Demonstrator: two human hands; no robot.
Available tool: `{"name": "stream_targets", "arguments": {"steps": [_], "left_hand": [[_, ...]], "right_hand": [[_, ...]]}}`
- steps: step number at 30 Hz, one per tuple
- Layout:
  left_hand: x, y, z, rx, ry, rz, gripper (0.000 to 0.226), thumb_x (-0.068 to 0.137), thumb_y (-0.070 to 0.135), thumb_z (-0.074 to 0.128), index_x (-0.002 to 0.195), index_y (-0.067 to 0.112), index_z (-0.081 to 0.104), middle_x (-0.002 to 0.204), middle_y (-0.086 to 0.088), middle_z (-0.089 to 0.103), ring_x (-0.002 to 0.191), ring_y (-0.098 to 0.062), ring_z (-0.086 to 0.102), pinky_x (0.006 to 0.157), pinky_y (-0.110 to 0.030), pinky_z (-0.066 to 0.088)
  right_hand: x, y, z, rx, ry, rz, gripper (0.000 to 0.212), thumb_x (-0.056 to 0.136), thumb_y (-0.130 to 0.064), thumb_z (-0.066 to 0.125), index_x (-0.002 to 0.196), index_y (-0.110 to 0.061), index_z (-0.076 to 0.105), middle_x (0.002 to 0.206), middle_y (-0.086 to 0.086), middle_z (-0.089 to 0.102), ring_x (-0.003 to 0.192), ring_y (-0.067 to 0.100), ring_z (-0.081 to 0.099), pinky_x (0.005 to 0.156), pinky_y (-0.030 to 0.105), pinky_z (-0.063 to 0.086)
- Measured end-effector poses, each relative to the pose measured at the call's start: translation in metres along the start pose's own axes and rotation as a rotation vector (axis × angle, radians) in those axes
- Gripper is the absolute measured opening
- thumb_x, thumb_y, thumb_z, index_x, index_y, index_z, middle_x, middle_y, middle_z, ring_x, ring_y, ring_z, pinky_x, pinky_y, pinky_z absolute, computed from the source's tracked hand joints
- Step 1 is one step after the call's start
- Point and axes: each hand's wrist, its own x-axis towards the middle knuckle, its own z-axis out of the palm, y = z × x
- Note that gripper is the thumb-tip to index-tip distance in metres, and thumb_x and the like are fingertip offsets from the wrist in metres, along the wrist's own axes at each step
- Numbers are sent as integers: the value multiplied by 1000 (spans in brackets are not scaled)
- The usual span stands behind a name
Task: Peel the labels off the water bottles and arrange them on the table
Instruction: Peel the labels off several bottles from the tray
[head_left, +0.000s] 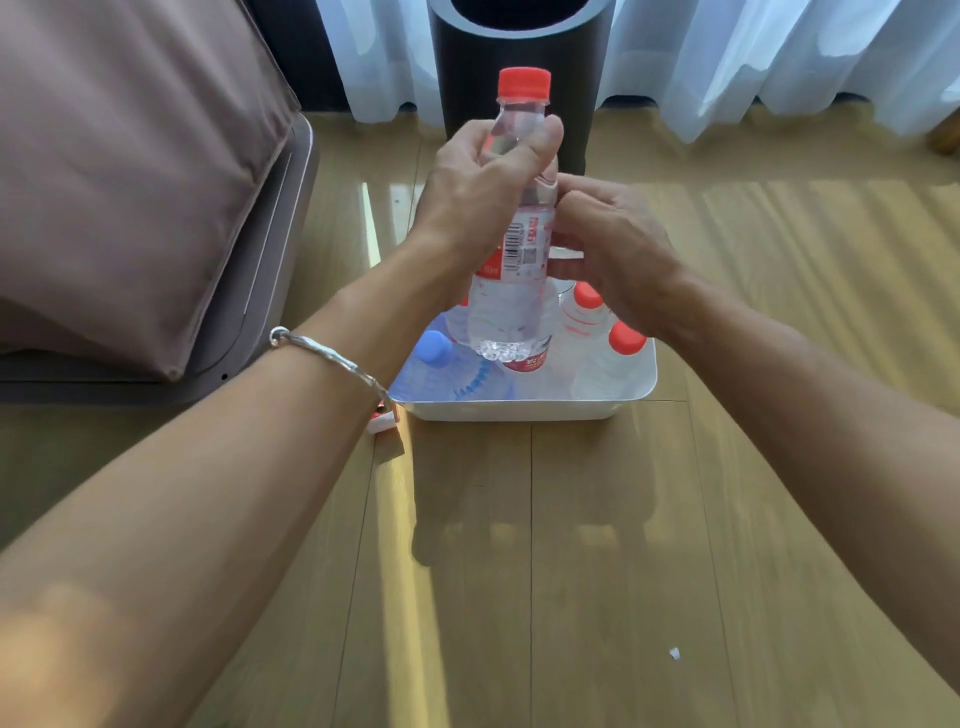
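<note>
I hold a clear water bottle (511, 306) with a red cap upright above a white tray (519, 408). A red and white label (522, 249) still wraps its middle. My left hand (478, 197) grips the bottle's upper part, thumb across the shoulder. My right hand (608, 244) is at the label's right edge with curled fingers pinching there; the fingertips are hidden behind the bottle. The tray holds several more bottles: two with red caps (626, 338) at the right and a blue-capped one (434, 348) lying at the left.
The tray stands on a wooden table (519, 545). A small red and white scrap (382, 420) lies by the tray's left corner, a white fleck (674, 653) nearer me. A brown cushioned seat (130, 182) is at the left, a dark cylinder (519, 57) and curtains behind.
</note>
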Motion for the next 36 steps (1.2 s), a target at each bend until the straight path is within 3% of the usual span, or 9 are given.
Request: {"name": "stream_targets", "arguments": {"steps": [5, 11, 18, 21, 23, 26, 29, 36], "left_hand": [[-1, -5, -4, -38, 4, -48, 25, 88, 41, 65, 94, 16, 62, 91, -8, 68, 81, -22, 70, 79, -43, 61], [-3, -5, -5, -59, 0, -68, 20, 95, 35, 63, 97, 15, 61, 91, -7, 68, 77, -19, 70, 67, -33, 58], [-3, -6, -4, -44, -17, -62, 19, 95, 35, 63, 96, 15, 61, 91, -7, 67, 77, -19, 70, 68, -33, 58], [-5, -6, -2, -45, -31, -57, 22, 94, 36, 63, 93, 14, 60, 85, -4, 65, 73, -17, 69, 67, -34, 59], [-6, -4, 1, -59, -23, -50, 21, 94, 35, 63, 89, 15, 59, 79, -2, 64, 68, -15, 67, 65, -34, 58], [-5, -2, 1, -75, -12, -11, 23, 90, 39, 65, 90, 17, 60, 82, -3, 66, 75, -20, 70, 71, -43, 61], [-3, -1, -3, -10, 16, 28, 24, 85, 43, 65, 91, 20, 62, 88, -3, 68, 83, -20, 71, 83, -46, 60], [-4, -5, -10, -24, 27, 9, 24, 83, 43, 65, 89, 19, 64, 88, -5, 69, 86, -25, 72, 85, -48, 59]], "right_hand": [[-1, 0, 5, -104, 9, -1, 21, 100, -18, 52, 111, -10, 68, 99, 5, 73, 91, 14, 73, 78, 28, 60], [-1, 2, 7, -236, 68, -57, 21, 96, -13, 52, 106, -6, 70, 98, 10, 73, 91, 19, 72, 83, 36, 61], [-1, 5, 4, -221, 54, -52, 21, 96, -9, 50, 104, -7, 69, 97, 8, 73, 90, 16, 73, 77, 27, 61], [0, 10, 4, -199, 165, -97, 20, 97, -4, 50, 96, -6, 70, 87, 4, 72, 78, 14, 74, 68, 29, 61], [1, 12, 1, -183, 183, -97, 24, 96, 1, 48, 98, -7, 70, 88, 5, 72, 79, 17, 74, 70, 33, 62], [4, 10, 0, -54, 92, -46, 24, 92, -10, 50, 106, -9, 69, 93, 7, 72, 85, 18, 72, 77, 34, 59], [5, 8, 1, 75, -28, 22, 36, 82, -23, 50, 110, -10, 68, 98, 8, 70, 93, 19, 69, 84, 33, 58], [3, 7, 10, 42, -53, -16, 19, 99, -15, 49, 105, -19, 66, 94, 1, 71, 92, 15, 70, 83, 33, 59]]}}
